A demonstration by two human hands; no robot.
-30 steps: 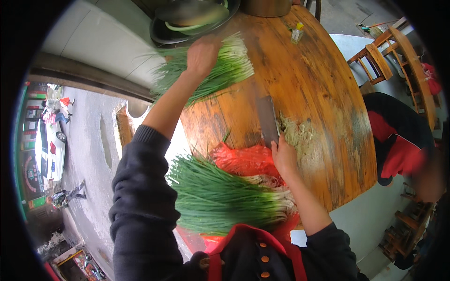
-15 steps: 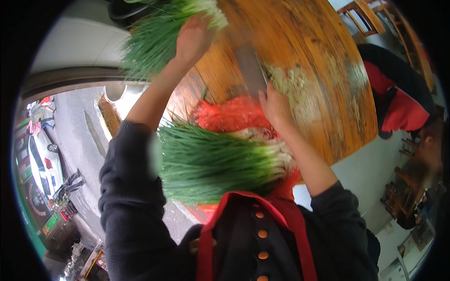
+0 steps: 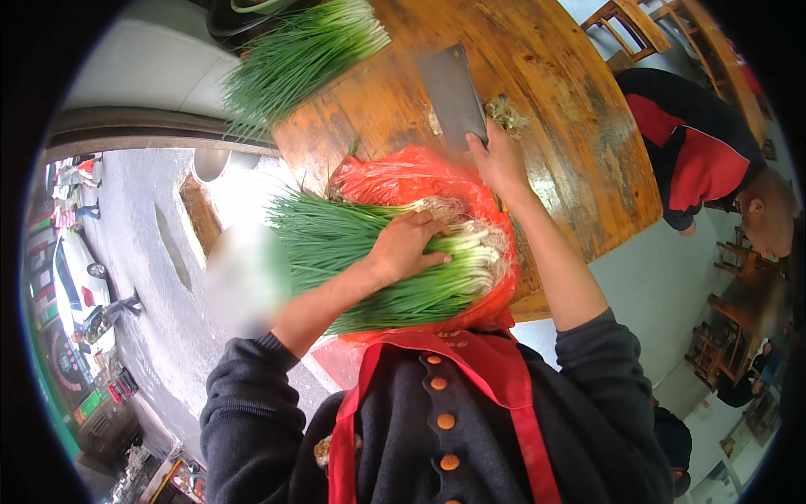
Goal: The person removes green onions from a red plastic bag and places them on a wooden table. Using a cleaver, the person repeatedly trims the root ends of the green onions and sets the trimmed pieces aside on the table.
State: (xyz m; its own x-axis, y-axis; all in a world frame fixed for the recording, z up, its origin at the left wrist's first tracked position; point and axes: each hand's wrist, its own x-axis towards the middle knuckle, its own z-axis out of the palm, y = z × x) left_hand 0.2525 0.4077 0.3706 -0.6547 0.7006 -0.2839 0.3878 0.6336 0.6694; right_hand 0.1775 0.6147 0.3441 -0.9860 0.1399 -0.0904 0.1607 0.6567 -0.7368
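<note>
A large pile of spring onions (image 3: 353,244) lies on a red plastic bag (image 3: 420,172) at the table's near edge, green tops left, white root ends right. My left hand (image 3: 409,245) rests on the pile near the white stems, its fingers curled into it and gripping some. The handle of a cleaver (image 3: 453,92) is in my right hand (image 3: 501,160); its broad blade lies flat over the table and points away from me. Beside the blade sits a small heap of pale root trimmings (image 3: 507,116). A separate bunch of spring onions (image 3: 306,59) lies at the far left.
The wooden table (image 3: 571,126) has a curved right edge. A dark basin (image 3: 243,21) stands behind the far bunch. To the right, a person in black and red (image 3: 714,160) bends near the table. Wooden stools (image 3: 625,29) stand farther off; a street with a white car (image 3: 80,277) is left.
My left hand has let go of the far bunch and come back to the near pile. The cleaver remains in my right hand. The trimmings are now gathered into a smaller heap.
</note>
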